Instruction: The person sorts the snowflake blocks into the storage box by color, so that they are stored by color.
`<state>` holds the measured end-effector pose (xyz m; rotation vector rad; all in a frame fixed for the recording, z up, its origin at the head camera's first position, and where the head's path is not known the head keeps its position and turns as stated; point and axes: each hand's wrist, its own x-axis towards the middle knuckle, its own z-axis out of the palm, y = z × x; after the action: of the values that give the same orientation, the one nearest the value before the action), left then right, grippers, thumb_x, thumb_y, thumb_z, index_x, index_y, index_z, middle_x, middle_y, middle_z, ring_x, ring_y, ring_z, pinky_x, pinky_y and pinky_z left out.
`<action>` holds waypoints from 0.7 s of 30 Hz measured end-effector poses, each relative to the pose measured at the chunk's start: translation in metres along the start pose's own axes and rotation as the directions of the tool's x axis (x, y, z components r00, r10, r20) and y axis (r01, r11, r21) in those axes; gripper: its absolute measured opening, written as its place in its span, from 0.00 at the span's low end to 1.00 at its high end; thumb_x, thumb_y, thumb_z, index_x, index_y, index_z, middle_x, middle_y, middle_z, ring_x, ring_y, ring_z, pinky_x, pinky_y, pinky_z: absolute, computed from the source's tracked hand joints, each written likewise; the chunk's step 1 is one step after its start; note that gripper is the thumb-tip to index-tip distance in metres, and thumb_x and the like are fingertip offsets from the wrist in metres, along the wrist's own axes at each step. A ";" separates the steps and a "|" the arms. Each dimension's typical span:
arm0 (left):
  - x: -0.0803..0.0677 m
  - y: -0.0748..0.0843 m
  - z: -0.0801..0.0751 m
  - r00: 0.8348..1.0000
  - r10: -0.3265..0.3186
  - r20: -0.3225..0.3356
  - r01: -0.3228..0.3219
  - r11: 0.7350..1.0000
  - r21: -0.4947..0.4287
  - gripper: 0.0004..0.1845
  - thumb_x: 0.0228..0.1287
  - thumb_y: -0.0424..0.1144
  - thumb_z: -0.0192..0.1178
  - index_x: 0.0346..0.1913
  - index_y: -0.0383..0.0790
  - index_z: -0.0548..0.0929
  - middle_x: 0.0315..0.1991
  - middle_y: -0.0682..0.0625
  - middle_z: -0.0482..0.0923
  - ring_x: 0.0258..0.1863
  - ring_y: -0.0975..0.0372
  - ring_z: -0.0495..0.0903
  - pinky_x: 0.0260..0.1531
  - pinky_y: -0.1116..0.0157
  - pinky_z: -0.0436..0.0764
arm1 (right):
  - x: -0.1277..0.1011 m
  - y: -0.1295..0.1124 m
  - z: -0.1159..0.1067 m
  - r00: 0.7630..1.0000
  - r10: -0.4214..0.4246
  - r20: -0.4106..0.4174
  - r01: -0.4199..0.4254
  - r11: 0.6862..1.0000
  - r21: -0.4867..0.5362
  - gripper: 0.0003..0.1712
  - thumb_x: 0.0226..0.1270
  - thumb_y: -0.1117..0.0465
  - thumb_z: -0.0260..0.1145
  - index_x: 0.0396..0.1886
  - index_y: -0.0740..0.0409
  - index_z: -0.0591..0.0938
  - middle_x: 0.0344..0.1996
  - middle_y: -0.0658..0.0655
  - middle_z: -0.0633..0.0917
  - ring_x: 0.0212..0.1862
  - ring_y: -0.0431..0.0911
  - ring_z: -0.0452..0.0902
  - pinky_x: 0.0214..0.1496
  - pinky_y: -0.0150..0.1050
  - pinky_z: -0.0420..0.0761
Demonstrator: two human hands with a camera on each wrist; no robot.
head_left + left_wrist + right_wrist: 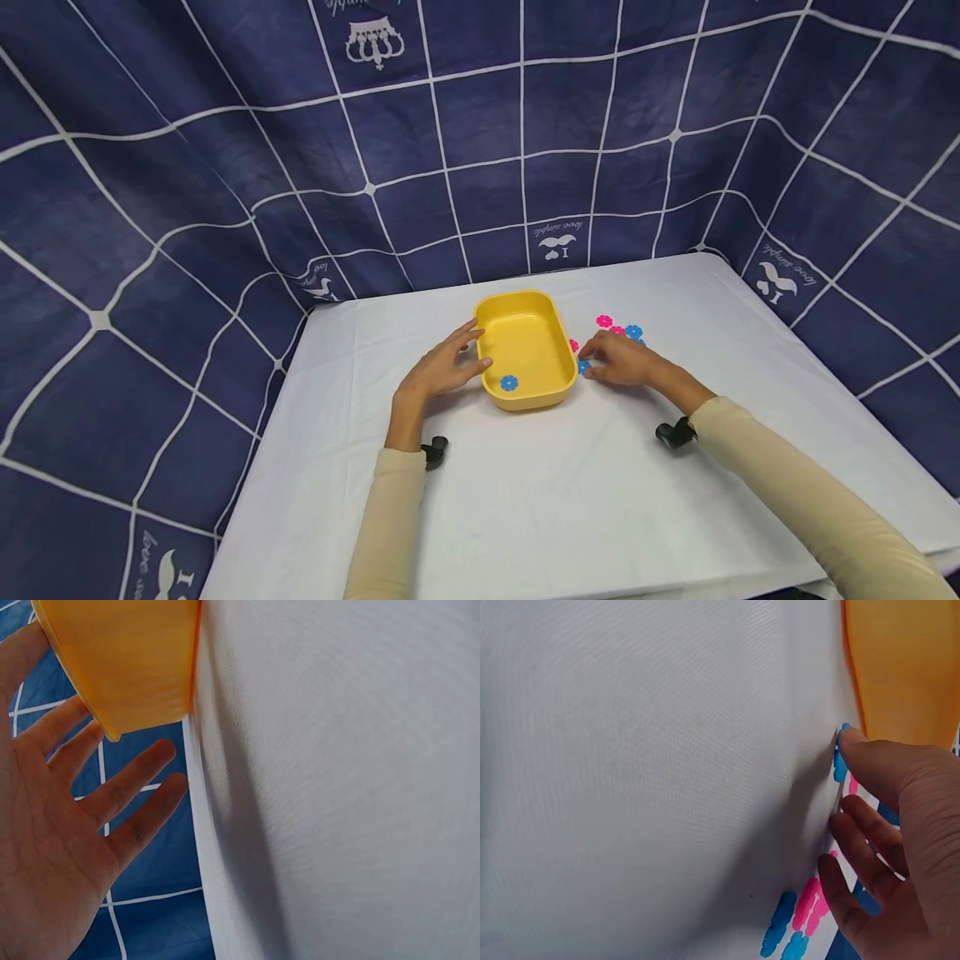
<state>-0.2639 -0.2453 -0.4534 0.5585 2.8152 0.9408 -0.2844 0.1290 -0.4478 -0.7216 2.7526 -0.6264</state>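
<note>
White cloth (525, 492) bears a yellow, round-cornered tray (528, 346) holding one blue flower (509, 383).

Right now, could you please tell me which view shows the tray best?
The head view: it shows nearly all of the tray, inside included, with a blue flower in it. Each wrist view shows only part of its outside, cut off by the picture's top edge.

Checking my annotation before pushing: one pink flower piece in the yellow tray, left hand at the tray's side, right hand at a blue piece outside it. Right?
Colour's wrong: the flower piece in the yellow tray is blue, not pink; the head view shows it. The rest stands: one piece inside, left hand at the tray's side, right hand at a blue piece outside.
</note>
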 end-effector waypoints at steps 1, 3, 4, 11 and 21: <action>0.000 0.000 0.000 1.000 -0.002 0.000 0.002 1.000 0.002 0.43 0.65 0.71 0.56 0.77 0.56 0.65 0.80 0.66 0.48 0.70 0.56 0.71 0.69 0.46 0.68 | 0.000 0.000 0.000 1.000 -0.001 -0.003 0.001 1.000 -0.002 0.19 0.62 0.55 0.76 0.52 0.54 0.87 0.48 0.53 0.83 0.49 0.49 0.77 0.56 0.51 0.82; 0.000 -0.001 0.001 1.000 0.002 -0.003 -0.002 1.000 0.001 0.42 0.65 0.71 0.56 0.77 0.56 0.65 0.80 0.66 0.48 0.69 0.56 0.72 0.69 0.46 0.68 | 0.000 0.001 0.001 1.000 -0.006 -0.009 0.006 1.000 -0.005 0.19 0.62 0.55 0.77 0.52 0.54 0.87 0.48 0.54 0.83 0.49 0.49 0.78 0.56 0.50 0.82; 0.000 0.000 0.001 1.000 0.004 -0.006 -0.004 1.000 0.001 0.42 0.65 0.71 0.56 0.77 0.56 0.65 0.80 0.66 0.48 0.69 0.56 0.72 0.69 0.46 0.68 | 0.000 0.001 0.002 1.000 -0.008 -0.012 0.008 1.000 -0.006 0.19 0.62 0.55 0.77 0.51 0.54 0.87 0.48 0.54 0.83 0.49 0.49 0.78 0.56 0.50 0.82; -0.002 0.003 0.002 0.999 -0.038 -0.008 0.038 0.999 -0.022 0.40 0.67 0.67 0.58 0.78 0.59 0.64 0.80 0.68 0.47 0.71 0.57 0.70 0.69 0.43 0.67 | -0.001 0.002 0.005 1.000 0.001 -0.023 -0.001 1.000 0.002 0.18 0.61 0.54 0.77 0.50 0.53 0.88 0.49 0.54 0.83 0.50 0.50 0.78 0.57 0.51 0.81; -0.002 0.002 0.002 1.000 0.001 -0.011 -0.001 1.000 -0.024 0.40 0.67 0.66 0.59 0.77 0.54 0.65 0.81 0.65 0.48 0.69 0.54 0.72 0.69 0.45 0.68 | -0.001 0.004 0.008 0.999 0.017 -0.036 -0.017 1.000 0.007 0.17 0.61 0.54 0.77 0.49 0.52 0.88 0.48 0.53 0.83 0.50 0.49 0.77 0.57 0.50 0.81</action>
<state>-0.2605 -0.2434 -0.4537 0.5531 2.8091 0.9796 -0.2824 0.1299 -0.4567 -0.6915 2.7855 -0.6511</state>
